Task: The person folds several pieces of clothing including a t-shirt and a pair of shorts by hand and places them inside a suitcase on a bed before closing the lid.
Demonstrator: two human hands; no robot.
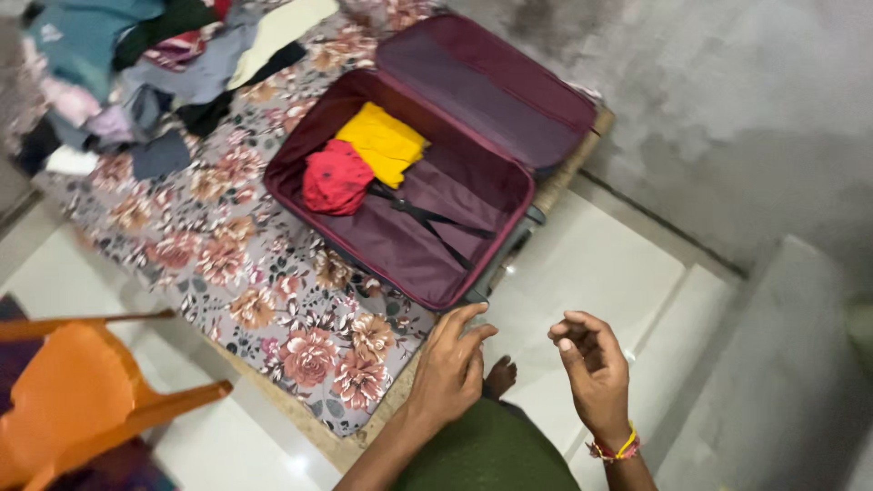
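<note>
1. Looking down, I see my left hand (pixel 450 364) empty, fingers loosely curled, hovering over the corner of the mattress (pixel 227 273).
2. My right hand (pixel 591 364) is also empty, fingers half folded toward the palm, hanging above the white floor (pixel 618 264), well apart from everything else.
3. Nearest thing is the suitcase (pixel 409 245), maroon, lying open on the mattress just ahead and to the left of my left hand; its near corner is close to those fingertips.
4. Its long axis runs diagonally, from near me up and left, with the lid (pixel 491 86) leaning back toward the wall.
5. Inside lie a yellow garment (pixel 384 141) and a red garment (pixel 335 177), touching, at the far end, beside black straps (pixel 427 218).
6. A heap of clothes (pixel 136 64) sits far left; an orange chair (pixel 82 400) stands lower left. Nothing lies between left hand and suitcase.
</note>
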